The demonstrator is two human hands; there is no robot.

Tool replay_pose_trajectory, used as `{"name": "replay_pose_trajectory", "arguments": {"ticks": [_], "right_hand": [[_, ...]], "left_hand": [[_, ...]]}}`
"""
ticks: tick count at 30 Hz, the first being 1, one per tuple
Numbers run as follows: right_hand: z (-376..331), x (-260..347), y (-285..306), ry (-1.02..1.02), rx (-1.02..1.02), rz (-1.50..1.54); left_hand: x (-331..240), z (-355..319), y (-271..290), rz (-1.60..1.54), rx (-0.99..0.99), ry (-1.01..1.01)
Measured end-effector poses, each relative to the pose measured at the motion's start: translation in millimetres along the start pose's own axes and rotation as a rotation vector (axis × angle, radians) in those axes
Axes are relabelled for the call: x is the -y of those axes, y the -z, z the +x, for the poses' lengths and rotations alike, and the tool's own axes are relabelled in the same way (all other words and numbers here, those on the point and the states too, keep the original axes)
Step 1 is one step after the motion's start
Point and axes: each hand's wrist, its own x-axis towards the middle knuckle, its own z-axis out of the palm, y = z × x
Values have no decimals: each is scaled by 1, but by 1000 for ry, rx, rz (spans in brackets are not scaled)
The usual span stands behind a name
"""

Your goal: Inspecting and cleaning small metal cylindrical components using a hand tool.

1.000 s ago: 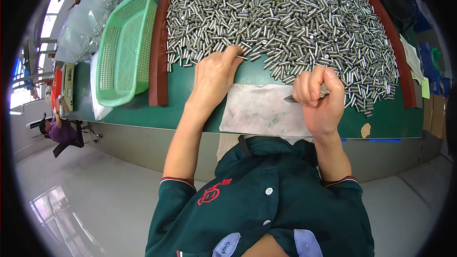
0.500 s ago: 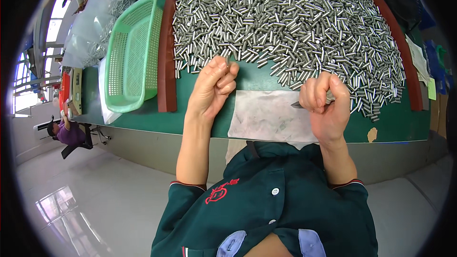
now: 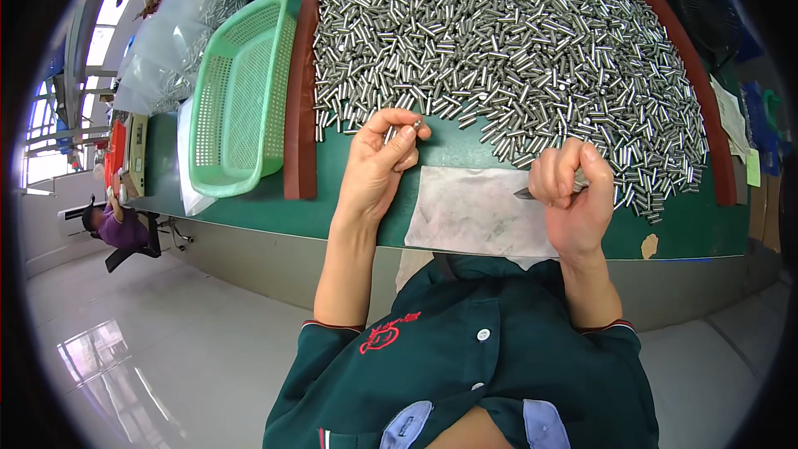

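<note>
My left hand (image 3: pixel 376 160) is closed in a pinch at the near edge of the pile, thumb against forefinger. Between the fingertips shows the end of a small shiny metal pin (image 3: pixel 417 125). My right hand (image 3: pixel 575 191) is curled round a tool with a dark pointed tip (image 3: pixel 524 194); the fingers hide most of it, so its kind cannot be made out. Under that tip lies a smudged whitish cloth (image 3: pixel 474 212) at the table's front edge. Beyond both hands spreads a wide heap of short steel pins (image 3: pixel 507 50).
Reddish-brown rails (image 3: pixel 301 116) border the heap on the green table (image 3: pixel 341 229). To the left stand a green plastic basket (image 3: pixel 278 141) and clear bags of pins (image 3: pixel 162 54). A black fan (image 3: pixel 706 12) is at far right. Another person (image 3: pixel 125 229) sits far left.
My left hand has turned, and its thumb now presses the pin's end up against the forefinger. My right hand keeps its grip on the pointed tool. The whole view has shifted slightly.
</note>
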Motion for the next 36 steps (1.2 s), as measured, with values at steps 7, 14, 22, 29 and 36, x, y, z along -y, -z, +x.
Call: {"name": "replay_pose_trajectory", "arguments": {"ticks": [7,14,22,29,36], "right_hand": [[-1,0,-1,-11,-22,0],[0,0,-1,0,-19,11],[0,4,-2,69,7,126],[8,8,-17,63,2,54],[11,-8,-23,4,-37,22]], "left_hand": [[0,-1,2,10,2,9],[1,-1,1,18,6,-2],[3,-25,-21,309,-2,40],[31,-42,-57,1192,23,-430],[32,-48,-54,1488,-4,-452]]}}
